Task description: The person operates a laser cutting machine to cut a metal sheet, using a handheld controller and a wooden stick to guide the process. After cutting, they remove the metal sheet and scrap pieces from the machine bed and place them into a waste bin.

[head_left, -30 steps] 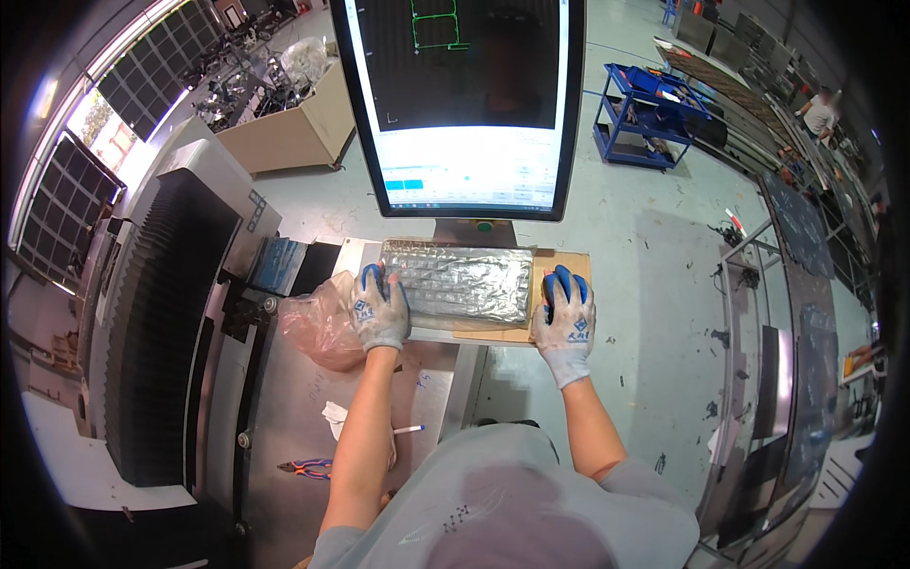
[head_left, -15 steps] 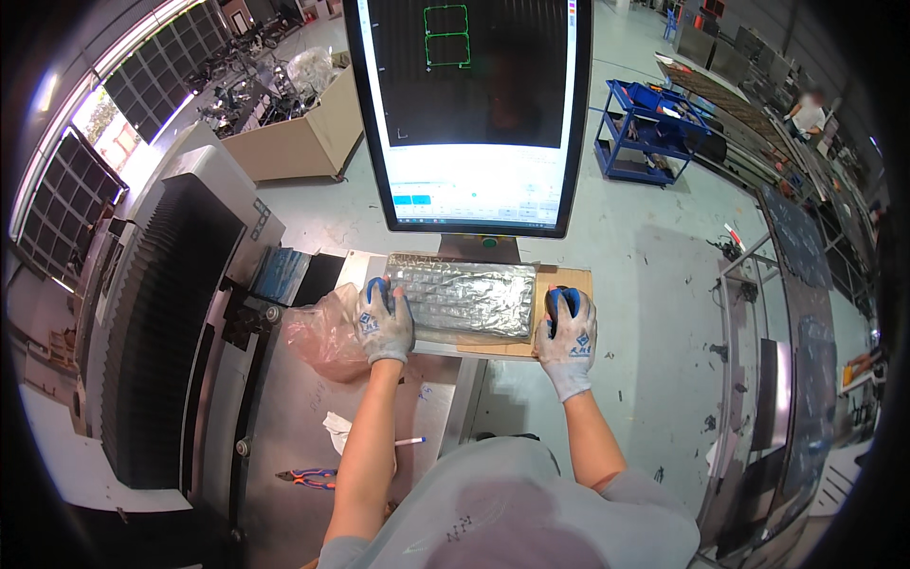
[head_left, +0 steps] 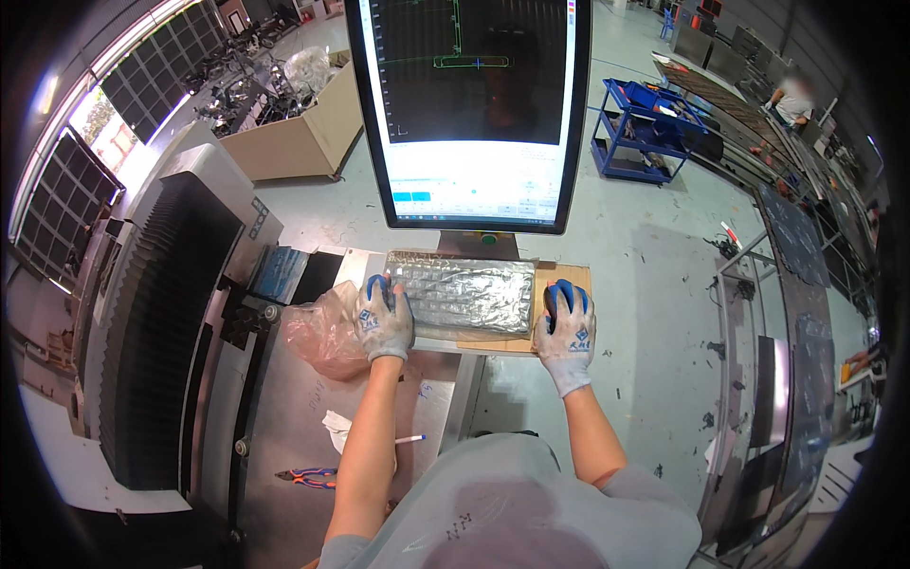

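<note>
A keyboard point(head_left: 464, 296) wrapped in clear, shiny plastic lies on the shelf below the monitor point(head_left: 474, 185). My left hand point(head_left: 384, 321), in a grey glove with blue fingers, rests at the keyboard's left end, fingers apart and holding nothing. To the right, my right hand point(head_left: 567, 327), gloved the same way, is curled over a dark mouse point(head_left: 550, 322), most of which it hides. Under the mouse lies a piece of brown cardboard point(head_left: 577, 276). Green outlines and a small blue cross show on the screen's dark area.
Crumpled pink plastic point(head_left: 327, 332) sits beside my left hand. Pliers point(head_left: 308, 477), a pen point(head_left: 410, 439) and white paper point(head_left: 336, 429) lie on the metal surface point(head_left: 284, 417). A machine with black bellows point(head_left: 171, 322) stands left, a blue cart point(head_left: 640, 133) beyond. A person point(head_left: 792, 102) is far right.
The screen's drawing has gone from two stacked green squares to a narrow vertical shape above a flat bar. My right hand has shifted slightly with the mouse; my left stays put.
</note>
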